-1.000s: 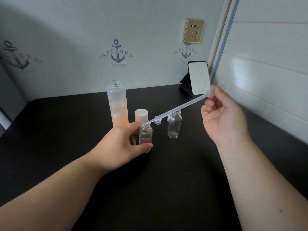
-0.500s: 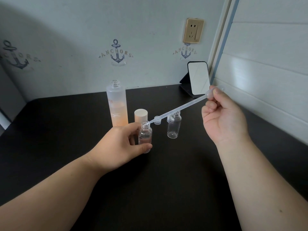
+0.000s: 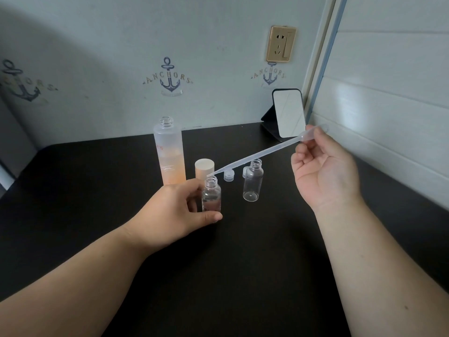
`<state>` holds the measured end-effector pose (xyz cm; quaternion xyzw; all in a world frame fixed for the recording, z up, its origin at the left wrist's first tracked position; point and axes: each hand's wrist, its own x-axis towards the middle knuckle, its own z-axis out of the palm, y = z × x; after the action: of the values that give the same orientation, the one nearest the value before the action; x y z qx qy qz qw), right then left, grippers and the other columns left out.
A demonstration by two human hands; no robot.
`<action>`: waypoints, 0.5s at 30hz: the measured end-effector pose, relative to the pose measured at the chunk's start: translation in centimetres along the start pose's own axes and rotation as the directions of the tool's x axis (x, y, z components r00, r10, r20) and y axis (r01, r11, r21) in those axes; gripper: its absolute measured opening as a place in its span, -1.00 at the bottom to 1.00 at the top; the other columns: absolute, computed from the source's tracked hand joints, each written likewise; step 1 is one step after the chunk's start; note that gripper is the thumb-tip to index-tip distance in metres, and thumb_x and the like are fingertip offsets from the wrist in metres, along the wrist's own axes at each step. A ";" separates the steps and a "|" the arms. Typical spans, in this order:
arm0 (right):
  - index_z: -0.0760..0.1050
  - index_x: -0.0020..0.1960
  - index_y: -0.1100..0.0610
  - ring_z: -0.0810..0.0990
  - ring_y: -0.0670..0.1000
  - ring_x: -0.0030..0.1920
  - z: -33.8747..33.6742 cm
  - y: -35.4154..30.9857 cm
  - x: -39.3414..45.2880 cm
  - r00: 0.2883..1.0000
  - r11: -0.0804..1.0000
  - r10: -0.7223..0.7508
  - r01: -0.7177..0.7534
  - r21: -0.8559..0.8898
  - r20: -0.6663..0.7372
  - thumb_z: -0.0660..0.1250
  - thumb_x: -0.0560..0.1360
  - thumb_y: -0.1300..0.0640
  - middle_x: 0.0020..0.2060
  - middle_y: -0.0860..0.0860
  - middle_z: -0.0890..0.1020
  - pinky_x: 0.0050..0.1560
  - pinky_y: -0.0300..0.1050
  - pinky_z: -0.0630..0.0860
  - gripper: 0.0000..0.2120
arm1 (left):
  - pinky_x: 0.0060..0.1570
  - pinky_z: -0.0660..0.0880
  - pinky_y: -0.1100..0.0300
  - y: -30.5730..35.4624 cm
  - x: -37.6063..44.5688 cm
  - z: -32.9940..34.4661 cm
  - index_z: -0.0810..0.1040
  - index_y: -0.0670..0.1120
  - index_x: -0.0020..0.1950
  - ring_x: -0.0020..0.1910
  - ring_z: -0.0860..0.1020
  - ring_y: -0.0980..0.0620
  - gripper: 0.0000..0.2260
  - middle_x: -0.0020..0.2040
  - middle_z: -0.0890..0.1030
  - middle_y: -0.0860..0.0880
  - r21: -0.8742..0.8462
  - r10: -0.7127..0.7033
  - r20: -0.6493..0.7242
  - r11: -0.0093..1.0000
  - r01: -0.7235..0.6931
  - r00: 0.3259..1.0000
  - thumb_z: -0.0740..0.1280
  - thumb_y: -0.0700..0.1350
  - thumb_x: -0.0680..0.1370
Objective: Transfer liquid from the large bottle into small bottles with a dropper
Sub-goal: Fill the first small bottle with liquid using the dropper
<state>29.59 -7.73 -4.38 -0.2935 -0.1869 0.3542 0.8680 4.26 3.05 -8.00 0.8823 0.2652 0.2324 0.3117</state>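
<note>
My left hand [image 3: 173,211] grips a small clear bottle [image 3: 211,197] standing on the black table, thumb in front and fingers behind. My right hand [image 3: 323,171] pinches the bulb end of a long clear plastic dropper [image 3: 257,155] that slants down to the left. Its tip sits at the open mouth of the held bottle, which has a little liquid at the bottom. A second small clear bottle [image 3: 253,183] stands uncapped just to the right. The tall frosted large bottle [image 3: 170,153], open and holding orange liquid in its lower part, stands behind my left hand.
A beige cap [image 3: 204,168] stands beside the large bottle. A small clear cap [image 3: 228,175] lies between the bottles. A standing mirror [image 3: 289,113] is at the back right, near the wall. The black table [image 3: 230,263] meets a white panelled wall on the right.
The dropper has stayed with its tip at the held bottle's mouth; my right hand shifted very slightly. My left hand has not moved.
</note>
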 end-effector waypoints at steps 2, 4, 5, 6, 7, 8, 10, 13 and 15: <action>0.72 -0.22 0.17 0.57 -0.05 -0.36 0.0 -0.1 0.0 1.000 1.000 -0.001 0.001 0.000 -0.007 0.38 0.56 0.20 -0.31 0.01 0.64 -0.32 -0.26 0.49 -0.78 | -0.34 0.40 0.41 0.0 0.0 0.0 0.57 0.18 -0.07 -0.31 0.55 0.16 -0.75 -0.27 0.60 0.18 0.001 0.012 -0.003 1.000 -0.012 1.000 0.55 0.19 0.39; 0.69 -0.21 0.18 0.57 -0.05 -0.35 0.0 -0.2 -0.1 1.000 1.000 -0.001 0.001 0.004 -0.019 0.38 0.57 0.20 -0.30 0.01 0.64 -0.31 -0.26 0.50 -0.79 | -0.32 0.41 0.41 0.0 -0.3 0.0 0.59 0.20 -0.01 -0.30 0.56 0.13 -0.75 -0.24 0.62 0.23 -0.021 0.041 -0.045 0.999 -0.042 0.998 0.51 0.23 0.40; 0.68 -0.21 0.19 0.57 -0.05 -0.35 0.0 -0.2 -0.1 1.000 1.000 -0.001 0.001 0.005 -0.023 0.38 0.57 0.19 -0.29 0.01 0.64 -0.31 -0.25 0.49 -0.79 | -0.29 0.44 0.39 0.0 -0.4 0.0 0.60 0.20 0.02 -0.28 0.58 0.11 -0.76 -0.20 0.63 0.26 -0.047 0.057 -0.086 0.997 -0.061 0.995 0.48 0.24 0.43; 0.67 -0.21 0.19 0.57 -0.04 -0.34 0.0 -0.2 -0.1 1.000 1.000 -0.002 0.002 0.006 -0.027 0.38 0.57 0.19 -0.28 0.01 0.64 -0.30 -0.25 0.49 -0.80 | -0.24 0.48 0.33 0.0 -0.6 -0.2 0.62 0.18 0.04 -0.27 0.59 0.09 -0.79 -0.17 0.65 0.25 -0.088 0.066 -0.141 0.993 -0.079 0.988 0.45 0.23 0.49; 0.66 -0.21 0.18 0.57 -0.04 -0.34 0.0 -0.2 -0.1 1.000 1.000 -0.002 0.002 0.008 -0.030 0.39 0.56 0.19 -0.28 0.01 0.65 -0.30 -0.25 0.49 -0.81 | -0.22 0.52 0.27 -0.1 -0.8 -0.3 0.64 0.15 0.05 -0.27 0.60 0.08 -0.84 -0.16 0.67 0.20 -0.134 0.064 -0.209 0.987 -0.093 0.976 0.42 0.17 0.54; 0.65 -0.21 0.18 0.58 -0.04 -0.34 0.0 -0.2 -0.1 1.000 1.000 -0.002 0.002 0.010 -0.032 0.39 0.56 0.19 -0.28 0.01 0.65 -0.30 -0.25 0.49 -0.81 | -0.23 0.53 0.25 -0.1 -0.9 -0.4 0.65 0.11 0.05 -0.27 0.60 0.10 -0.87 -0.16 0.68 0.15 -0.168 0.057 -0.287 0.980 -0.109 0.956 0.37 0.09 0.56; 0.65 -0.20 0.19 0.58 -0.04 -0.33 0.0 -0.2 -0.2 1.000 1.000 0.000 0.001 0.017 -0.031 0.39 0.57 0.20 -0.27 0.01 0.65 -0.28 -0.25 0.50 -0.82 | -0.22 0.50 0.28 -0.3 -1.0 -0.5 0.61 0.10 0.01 -0.23 0.60 0.15 -0.88 -0.16 0.65 0.14 -0.177 0.023 -0.459 0.977 -0.117 0.888 0.30 0.00 0.55; 0.63 -0.16 0.21 0.60 -0.03 -0.30 0.0 -0.2 -0.2 0.999 0.999 0.000 0.001 0.035 -0.032 0.39 0.57 0.20 -0.26 0.02 0.66 -0.24 -0.24 0.53 -0.85 | -0.14 0.47 0.27 -0.5 -0.6 -0.8 0.48 0.14 0.07 -0.10 0.55 0.22 -0.84 -0.09 0.56 0.16 -0.185 -0.092 -0.651 0.982 -0.039 0.754 0.32 0.04 0.50; 0.62 -0.13 0.22 0.61 -0.03 -0.28 0.0 -0.2 -0.2 0.999 0.999 0.000 0.001 0.048 -0.035 0.40 0.56 0.20 -0.25 0.02 0.68 -0.21 -0.23 0.54 -0.88 | -0.08 0.47 0.26 -1.0 -0.2 -0.9 0.39 0.13 0.21 -0.04 0.53 0.23 -0.64 0.01 0.51 0.13 -0.246 -0.181 -0.661 0.969 0.017 0.729 0.39 0.08 0.46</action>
<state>29.53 -7.97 -4.30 -0.2789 -0.1633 0.3531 0.8780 3.28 4.00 -8.15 0.6804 0.3796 0.5491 0.3024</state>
